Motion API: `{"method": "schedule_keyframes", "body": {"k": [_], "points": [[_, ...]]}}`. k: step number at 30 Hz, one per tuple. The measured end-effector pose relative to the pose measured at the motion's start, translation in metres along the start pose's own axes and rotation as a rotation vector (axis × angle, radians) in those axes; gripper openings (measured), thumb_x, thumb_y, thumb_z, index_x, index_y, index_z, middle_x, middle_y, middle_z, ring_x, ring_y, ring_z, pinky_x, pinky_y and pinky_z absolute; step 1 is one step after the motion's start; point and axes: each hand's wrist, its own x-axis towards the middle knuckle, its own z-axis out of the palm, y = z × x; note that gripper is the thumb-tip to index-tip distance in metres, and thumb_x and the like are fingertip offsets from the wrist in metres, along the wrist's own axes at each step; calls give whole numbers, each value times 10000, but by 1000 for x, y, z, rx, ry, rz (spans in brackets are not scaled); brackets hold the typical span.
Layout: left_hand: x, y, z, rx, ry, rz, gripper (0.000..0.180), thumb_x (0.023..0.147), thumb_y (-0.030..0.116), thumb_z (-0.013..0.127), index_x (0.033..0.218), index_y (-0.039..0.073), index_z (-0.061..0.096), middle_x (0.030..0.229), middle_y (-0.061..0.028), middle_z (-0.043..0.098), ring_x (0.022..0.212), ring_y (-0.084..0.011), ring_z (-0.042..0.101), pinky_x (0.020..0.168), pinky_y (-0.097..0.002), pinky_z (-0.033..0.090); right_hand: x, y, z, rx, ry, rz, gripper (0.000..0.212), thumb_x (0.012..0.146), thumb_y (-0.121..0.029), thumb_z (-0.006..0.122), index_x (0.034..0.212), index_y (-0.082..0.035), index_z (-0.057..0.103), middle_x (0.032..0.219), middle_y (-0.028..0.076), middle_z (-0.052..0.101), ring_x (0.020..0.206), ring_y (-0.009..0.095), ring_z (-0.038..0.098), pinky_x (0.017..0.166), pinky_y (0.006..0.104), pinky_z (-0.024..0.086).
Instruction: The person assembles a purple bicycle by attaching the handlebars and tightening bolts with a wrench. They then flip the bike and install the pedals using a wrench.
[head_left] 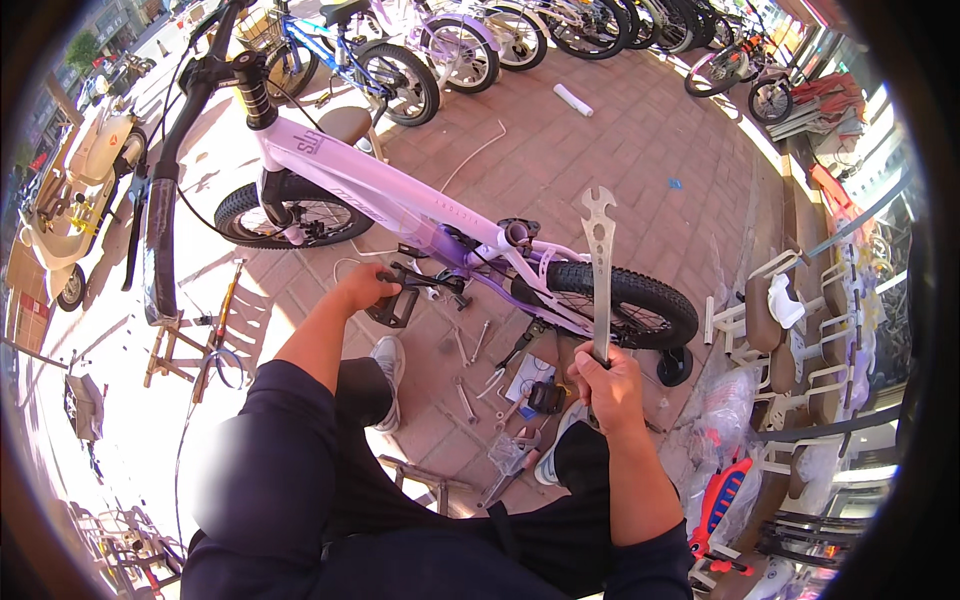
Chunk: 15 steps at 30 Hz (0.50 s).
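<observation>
A pink and lilac bicycle (pixel 390 210) stands in front of me on the paving, its handlebar at the left and its rear wheel (pixel 625 305) at the right. My left hand (pixel 366 287) is closed at the black pedal (pixel 396 306), beside the crank; its fingertips are partly hidden. In my right hand (pixel 608 388) I grip the lower end of a long silver pedal wrench (pixel 599 262). The wrench points upward, with its notched head above the rear wheel and nothing in its jaws.
Several loose spanners (pixel 467 400) lie on the paving between my feet, near a black tape-like roll (pixel 546 397). A low wooden stool (pixel 425 478) is below me. Parked bicycles (pixel 400 80) line the back; a beige scooter (pixel 85 190) stands left. Stacked seats (pixel 780 310) crowd the right.
</observation>
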Motion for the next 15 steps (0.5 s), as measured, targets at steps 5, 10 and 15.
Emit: {"method": "schedule_keyframes", "body": {"k": [5, 10, 15], "points": [[-3, -1, -7, 132, -41, -41, 333, 858, 157, 772, 1129, -5, 664, 861, -91, 695, 704, -182, 680, 652, -320, 567, -2, 0, 2, -6, 10, 35, 161, 938, -147, 651, 999, 1, 628, 786, 90, 656, 508, 76, 493, 442, 221, 381], [-2, -11, -11, 10, 30, -52, 301, 867, 153, 759, 1113, 6, 667, 874, -83, 694, 698, -175, 676, 652, -318, 566, 1, -1, 9, -29, 8, 68, 137, 943, -124, 638, 1002, 0, 627, 792, 90, 660, 500, 76, 490, 439, 221, 382], [0, -14, -18, -236, -36, -88, 309, 883, 153, 751, 1139, 16, 648, 879, -75, 689, 706, -177, 679, 647, -326, 571, 1, -3, 10, -73, 11, 90, 119, 947, -111, 634, 1001, -4, 628, 795, 85, 664, 501, 73, 499, 442, 223, 396]]}}
